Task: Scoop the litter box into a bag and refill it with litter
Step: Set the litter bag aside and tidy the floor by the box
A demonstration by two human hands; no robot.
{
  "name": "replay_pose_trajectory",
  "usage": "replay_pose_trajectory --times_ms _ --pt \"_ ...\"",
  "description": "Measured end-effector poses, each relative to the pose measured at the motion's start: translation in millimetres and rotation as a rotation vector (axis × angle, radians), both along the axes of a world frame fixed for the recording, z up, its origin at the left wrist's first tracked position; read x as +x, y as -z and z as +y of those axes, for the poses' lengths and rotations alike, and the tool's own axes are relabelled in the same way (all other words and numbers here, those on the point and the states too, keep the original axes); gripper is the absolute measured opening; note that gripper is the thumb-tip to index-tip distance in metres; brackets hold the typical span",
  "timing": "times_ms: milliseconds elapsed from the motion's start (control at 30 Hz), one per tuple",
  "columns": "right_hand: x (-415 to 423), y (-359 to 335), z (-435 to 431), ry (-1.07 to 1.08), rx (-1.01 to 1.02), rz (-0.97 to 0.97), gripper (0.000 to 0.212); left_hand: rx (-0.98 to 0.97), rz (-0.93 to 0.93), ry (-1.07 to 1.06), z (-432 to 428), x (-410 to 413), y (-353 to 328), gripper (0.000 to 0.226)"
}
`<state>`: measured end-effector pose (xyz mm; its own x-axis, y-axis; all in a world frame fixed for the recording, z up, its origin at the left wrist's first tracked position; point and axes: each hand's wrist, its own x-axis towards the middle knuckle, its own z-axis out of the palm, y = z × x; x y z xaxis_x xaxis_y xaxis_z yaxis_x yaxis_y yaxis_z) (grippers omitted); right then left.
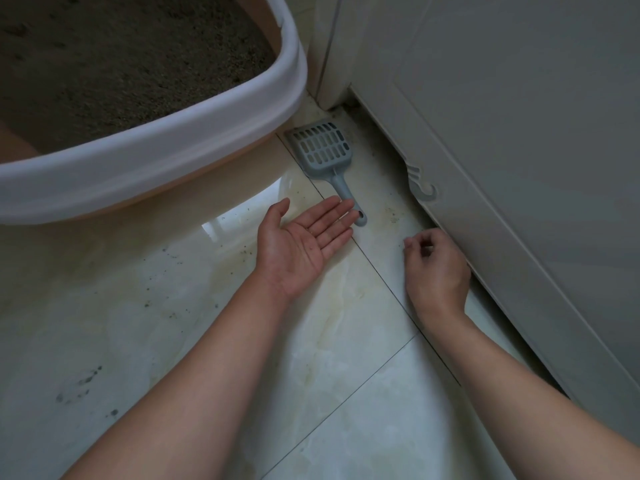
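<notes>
Your left hand [304, 244] lies palm up, its fingers [332, 216] straight and close together, tips touching the handle end of the scoop [325, 168], probably so you can slide under and lift it. Your right hand [436, 268] hangs by the cabinet [519, 133] base, fingers loosely curled, nothing visible in them. The scoop lies flat on the floor [346, 375] between the litter box [173, 150] and the cabinet. It is grey-blue, slotted and empty. The box holds dark, grainy litter [121, 64].
</notes>
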<state>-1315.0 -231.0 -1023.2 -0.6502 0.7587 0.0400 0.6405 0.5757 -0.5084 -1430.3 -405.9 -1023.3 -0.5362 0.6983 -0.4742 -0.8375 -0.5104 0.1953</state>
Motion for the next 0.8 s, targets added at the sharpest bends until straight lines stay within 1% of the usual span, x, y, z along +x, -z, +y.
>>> replay_pose_trajectory --times_ms 67,167,267,400,600,700,800 --pt "0.0 -0.2 -0.5 -0.008 0.002 0.005 0.010 -0.002 0.002 0.004 0.5 -0.7 0.5 0.066" --pt "0.4 0.0 0.8 -0.031 0.025 -0.043 0.007 -0.005 0.006 0.015 2.0 -1.6 0.9 0.066" --pt "-2.3 -1.1 2.7 -0.054 0.040 -0.071 0.010 -0.008 0.011 0.020 2.4 -1.9 0.4 0.067" --pt "-9.7 -4.8 4.1 -0.043 0.043 -0.061 0.008 -0.007 0.011 0.030 1.4 -2.1 0.4 0.068" --pt "-13.8 -4.7 4.6 -0.069 0.064 -0.143 0.011 -0.011 0.008 0.034 1.1 -2.6 0.2 0.069" --pt "-14.2 -4.9 3.7 -0.132 0.004 -0.144 0.011 -0.024 0.005 0.040 1.3 -2.2 -1.7 0.069" --pt "-18.0 -14.1 -15.7 -0.292 -0.075 -0.028 0.010 -0.053 0.001 0.035 1.0 -2.4 -5.1 0.068"
